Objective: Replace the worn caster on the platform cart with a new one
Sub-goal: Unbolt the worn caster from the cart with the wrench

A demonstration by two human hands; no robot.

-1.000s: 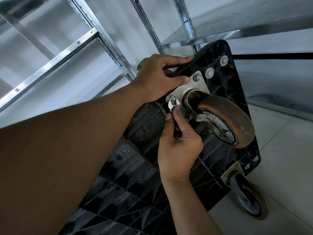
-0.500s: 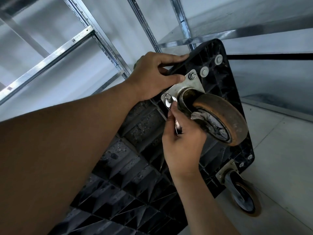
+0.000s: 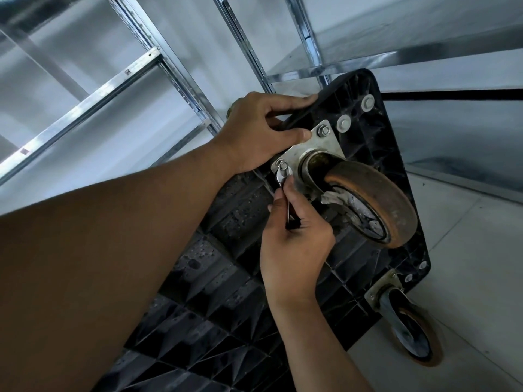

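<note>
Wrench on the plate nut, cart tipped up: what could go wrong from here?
The small wrench grips the corner nut close beside the worn caster; if it slips, the right hand may strike it. The platform cart stands tilted, held by the left hand, and might shift.

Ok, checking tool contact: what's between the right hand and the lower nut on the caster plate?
A small wrench, in the head view: the right hand grips its handle, its head at the nut.
</note>
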